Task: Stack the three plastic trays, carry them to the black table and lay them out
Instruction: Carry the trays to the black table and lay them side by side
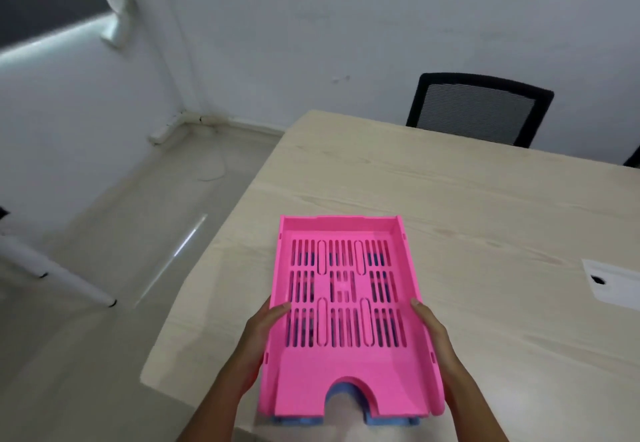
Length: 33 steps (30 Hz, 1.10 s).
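A pink slotted plastic tray (346,365) sits on top of a stack, with a blue tray (377,419) showing beneath it at the near edge and through the slots. Any third tray is hidden. My left hand (258,341) grips the stack's left side, thumb over the pink rim. My right hand (434,337) grips the right side the same way. The stack is over the near left corner of a light wooden table (467,206). I cannot tell whether it rests on the table or is lifted.
A black mesh office chair (479,107) stands behind the table's far edge. A white cable cover plate (613,280) lies in the tabletop at right. Pale floor (104,233) lies to the left, with a white table leg (59,273) slanting across it. No black table is in view.
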Available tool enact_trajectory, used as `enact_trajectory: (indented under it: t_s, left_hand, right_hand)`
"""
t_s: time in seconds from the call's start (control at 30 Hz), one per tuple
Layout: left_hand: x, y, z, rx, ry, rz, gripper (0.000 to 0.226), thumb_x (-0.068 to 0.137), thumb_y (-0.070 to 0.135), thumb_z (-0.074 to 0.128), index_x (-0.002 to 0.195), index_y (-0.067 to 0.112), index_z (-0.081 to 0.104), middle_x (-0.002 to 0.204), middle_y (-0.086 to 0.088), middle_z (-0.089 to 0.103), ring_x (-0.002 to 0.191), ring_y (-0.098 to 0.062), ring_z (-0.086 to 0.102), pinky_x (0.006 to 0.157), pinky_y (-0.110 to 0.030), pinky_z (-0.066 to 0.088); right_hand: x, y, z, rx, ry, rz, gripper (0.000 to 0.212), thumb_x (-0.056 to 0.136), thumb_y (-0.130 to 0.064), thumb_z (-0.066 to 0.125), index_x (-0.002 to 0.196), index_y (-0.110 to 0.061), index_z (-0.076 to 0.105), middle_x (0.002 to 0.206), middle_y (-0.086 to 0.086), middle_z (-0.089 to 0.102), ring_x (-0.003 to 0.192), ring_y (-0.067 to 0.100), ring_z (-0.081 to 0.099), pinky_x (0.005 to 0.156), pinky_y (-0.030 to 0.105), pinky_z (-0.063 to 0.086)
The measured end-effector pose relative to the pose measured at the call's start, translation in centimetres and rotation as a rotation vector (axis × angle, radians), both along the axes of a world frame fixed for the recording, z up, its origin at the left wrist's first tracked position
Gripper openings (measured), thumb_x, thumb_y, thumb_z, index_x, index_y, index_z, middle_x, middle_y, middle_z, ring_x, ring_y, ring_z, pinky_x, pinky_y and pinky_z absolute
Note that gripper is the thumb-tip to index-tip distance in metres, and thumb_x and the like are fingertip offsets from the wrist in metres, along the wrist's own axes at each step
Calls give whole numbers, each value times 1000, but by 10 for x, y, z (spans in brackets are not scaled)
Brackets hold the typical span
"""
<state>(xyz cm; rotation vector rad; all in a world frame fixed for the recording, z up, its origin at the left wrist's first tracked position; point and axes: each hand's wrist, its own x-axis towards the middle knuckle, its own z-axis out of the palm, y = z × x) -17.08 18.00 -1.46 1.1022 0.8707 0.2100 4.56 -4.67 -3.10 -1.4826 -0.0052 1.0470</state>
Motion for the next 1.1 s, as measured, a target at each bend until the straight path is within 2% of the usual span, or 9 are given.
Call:
enact_trajectory:
  t_s: [0.1, 0.2, 0.33, 0.4, 0.47, 0.57, 0.67, 0.83, 1.1]
  left_hand:
    - [-40, 18, 1, -4, -6, 87, 66, 70, 49, 74, 127, 17, 66, 109, -19, 77, 99, -40, 74, 95, -62, 52]
    - [-86, 43, -1, -1, 1, 189, 56, 77, 42, 70, 125, 14, 68, 108, -19, 78, 97, -39, 75, 96, -61, 53]
    - [-158, 83, -3, 1, -13, 332, 64, 71, 47, 75, 126, 15, 68, 113, -21, 76, 101, -42, 73, 97, -63, 51]
    - [-197, 103, -3, 6, -22, 416, 67, 68, 46, 76, 127, 17, 68, 113, -20, 76, 101, -42, 73, 97, -63, 51]
    - [-240, 123, -4, 20, -15, 496, 68, 65, 48, 75, 125, 17, 69, 110, -20, 77, 99, -42, 74, 95, -63, 52]
    - [-309, 148, -3, 24, -3, 627, 62, 70, 49, 75, 123, 17, 70, 108, -20, 78, 98, -42, 74, 94, -64, 53]
    - [-379, 164, -2, 15, 27, 776, 50, 79, 40, 72, 121, 14, 71, 107, -22, 77, 97, -44, 74, 94, -67, 51]
    - [-475, 183, 7, 32, 36, 991, 45, 84, 34, 65, 121, 7, 69, 102, -24, 77, 87, -41, 75, 90, -65, 54]
    - [-562, 254, 23, 62, -17, 1188, 41, 89, 34, 62, 120, 9, 70, 107, -28, 75, 93, -44, 72, 90, -66, 54]
  right_hand:
    - [-20, 41, 2, 8, -11, 99, 66, 79, -62, 65, 123, -13, 68, 111, 20, 76, 93, 38, 72, 110, 69, 35]
    - [-49, 87, 0, -5, -29, 201, 70, 76, -71, 63, 123, -19, 68, 117, 16, 74, 106, 40, 68, 112, 69, 30]
    - [-96, 158, -3, 3, -5, 334, 71, 75, -76, 61, 124, -26, 69, 124, 12, 73, 123, 43, 59, 114, 69, 26]
    - [-130, 199, 5, 27, 18, 400, 70, 79, -68, 62, 126, -16, 67, 117, 17, 74, 111, 42, 66, 110, 65, 36]
    - [-168, 245, 17, 45, 8, 490, 66, 86, -54, 57, 123, -1, 65, 104, 22, 76, 91, 39, 73, 95, 56, 51]
    - [-227, 309, 22, 88, 17, 638, 56, 92, -48, 54, 115, 2, 67, 93, 22, 77, 78, 36, 75, 79, 47, 58]
    - [-291, 363, 27, 81, 25, 752, 64, 83, -55, 63, 119, -2, 69, 105, 27, 75, 90, 43, 73, 94, 58, 53]
    - [-389, 443, 45, 95, 68, 947, 57, 89, -50, 52, 119, -5, 68, 110, 30, 73, 93, 45, 73, 83, 51, 59]
    - [-487, 567, 59, 158, 159, 1103, 71, 91, -56, 53, 122, 7, 64, 110, 33, 66, 94, 46, 63, 91, 62, 51]
